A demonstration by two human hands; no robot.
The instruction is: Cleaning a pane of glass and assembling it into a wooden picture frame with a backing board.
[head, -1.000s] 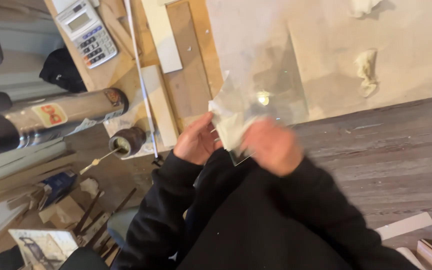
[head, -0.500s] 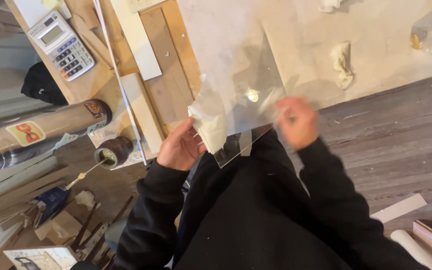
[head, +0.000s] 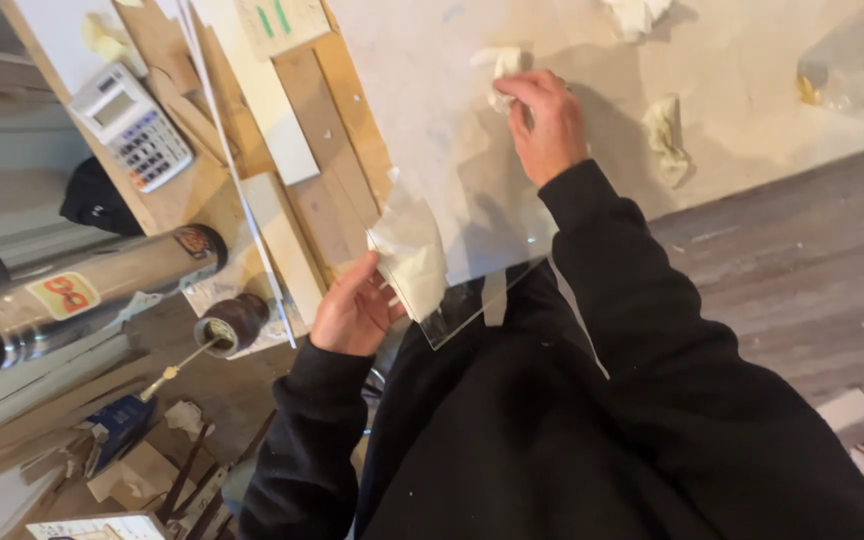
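From the head view we see a pale worktop (head: pixel 752 90) beside wooden planks (head: pixel 337 170) and a calculator (head: pixel 132 125). Our left hand (head: pixel 352 310) grips the clear sheet's (head: pixel 472 220) near edge through white paper (head: pixel 412 250). Our right hand (head: pixel 547 125) pinches a crumpled tissue (head: pixel 502 75) against the sheet's far part.

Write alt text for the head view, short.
Seen from above, a person in black sleeves steadies a clear sheet on a workbench: the left hand grips its near corner through a white cloth, and the right hand presses a crumpled wad near its far edge. A calculator lies at upper left.
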